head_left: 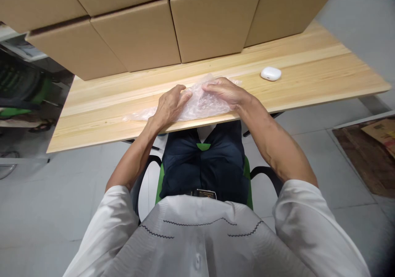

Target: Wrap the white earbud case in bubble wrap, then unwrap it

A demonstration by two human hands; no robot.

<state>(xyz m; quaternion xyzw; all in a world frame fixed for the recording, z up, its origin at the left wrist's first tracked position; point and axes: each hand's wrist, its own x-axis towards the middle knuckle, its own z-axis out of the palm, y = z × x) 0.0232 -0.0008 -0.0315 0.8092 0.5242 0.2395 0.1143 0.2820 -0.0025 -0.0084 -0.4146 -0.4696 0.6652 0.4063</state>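
Note:
A crumpled sheet of clear bubble wrap (199, 102) lies on the wooden table (123, 94) near its front edge. My left hand (171, 104) rests on the left part of the wrap, thumb and fingers curled round some of it. On the right side, my right hand (226, 91) grips the wrap, its thumb pointing left along the top. Whether anything lies inside the folds cannot be made out. A small white rounded case (270, 73) sits on the table to the right of my right hand.
Stacked cardboard boxes (138, 38) stand along the back of the table, close behind my hands. A dark chair with green parts (24, 84) is at the left. Flattened cardboard (381, 135) lies at the right on the floor.

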